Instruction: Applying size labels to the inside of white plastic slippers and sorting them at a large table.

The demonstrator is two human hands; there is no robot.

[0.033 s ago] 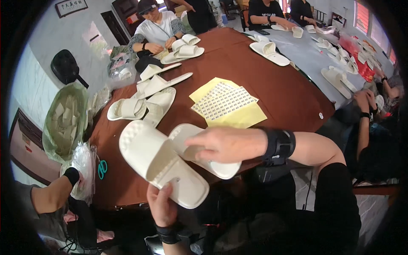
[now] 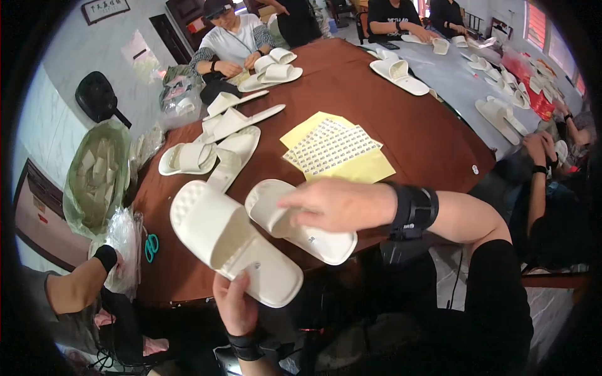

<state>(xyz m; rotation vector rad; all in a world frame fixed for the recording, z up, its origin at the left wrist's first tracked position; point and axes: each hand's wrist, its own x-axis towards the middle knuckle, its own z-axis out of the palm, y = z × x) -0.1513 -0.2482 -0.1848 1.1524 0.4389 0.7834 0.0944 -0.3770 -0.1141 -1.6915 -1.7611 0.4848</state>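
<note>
In my left hand (image 2: pixel 237 305) is a white slide slipper (image 2: pixel 266 266), gripped by its side edge with the thumb on the insole. Its broad strap and bumpy toe end point away to the left. A second white slipper (image 2: pixel 329 245) lies beside it at the table's near edge, a small dark printed mark on its heel. Over its strap reaches my right hand (image 2: pixel 345 203), fingers extended and slightly apart; whether they touch the strap I cannot tell. Beyond that hand, yellow sheets with rows of small white labels (image 2: pixel 338 150) lie fanned on the brown tabletop (image 2: pixel 426 144).
Several white slippers (image 2: pixel 235 153) line the table's left side. Teal scissors (image 2: pixel 151 248) lie near a clear plastic bundle (image 2: pixel 122 244) and a green bag of pale pieces (image 2: pixel 94 182). Co-workers sit opposite and at a grey table (image 2: pixel 451 78) on the right, holding more slippers.
The slipper in my left hand has shifted slightly left. My right hand has moved a little, and the mark on the second slipper's heel shows more clearly.
</note>
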